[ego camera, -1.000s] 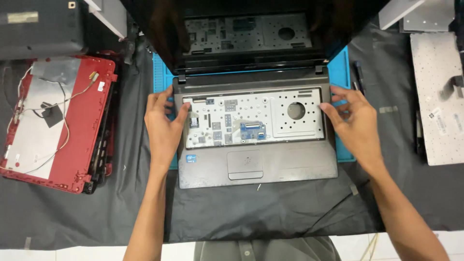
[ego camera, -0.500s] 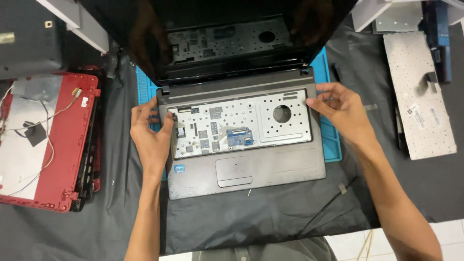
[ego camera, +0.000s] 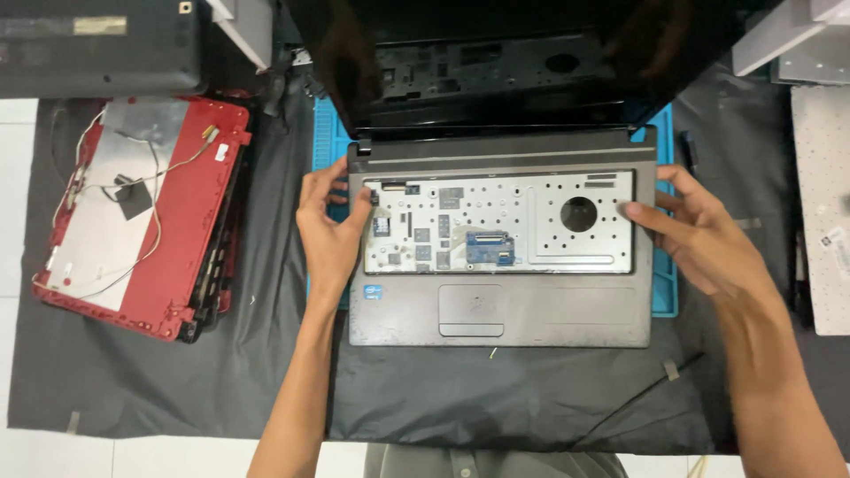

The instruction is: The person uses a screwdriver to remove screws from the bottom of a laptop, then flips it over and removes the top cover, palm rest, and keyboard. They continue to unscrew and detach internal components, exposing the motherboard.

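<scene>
A grey laptop point(ego camera: 496, 314) lies open in front of me with its keyboard removed, baring a perforated metal tray point(ego camera: 496, 221) with small green boards and a round hole. Its dark screen point(ego camera: 496, 62) leans back at the top. My left hand point(ego camera: 332, 226) grips the laptop's left edge, thumb over the tray's corner. My right hand point(ego camera: 699, 235) holds the right edge, fingertips on the tray's right end.
A blue mat point(ego camera: 328, 142) lies under the laptop on a black cloth point(ego camera: 266, 372). A red laptop lid point(ego camera: 142, 212) with loose wires sits at the left, a dark device point(ego camera: 97, 44) above it. A pale detached keyboard point(ego camera: 823, 212) lies at the right edge.
The view shifted between frames. Both hands stay at the laptop's sides; the right hand has slid a little lower along the right edge.
</scene>
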